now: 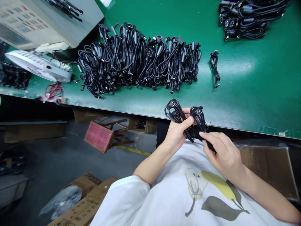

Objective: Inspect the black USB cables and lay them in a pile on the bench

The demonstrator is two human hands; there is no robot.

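Held up in front of the big heap of black cables (138, 59), one bundled black cable (176, 114) sits gripped in the curled fingers of the left hand (175, 135), while the right hand (223, 153) pinches a second bundle (199, 122) between thumb and fingertips, any print on the plugs too small to read.

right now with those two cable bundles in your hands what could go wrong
The coiled black cable in the left hand and the second coiled black cable at the right hand are close together, so their loops could tangle. They are also held just beyond the edge of the green bench mat, so a loose loop could catch on it.
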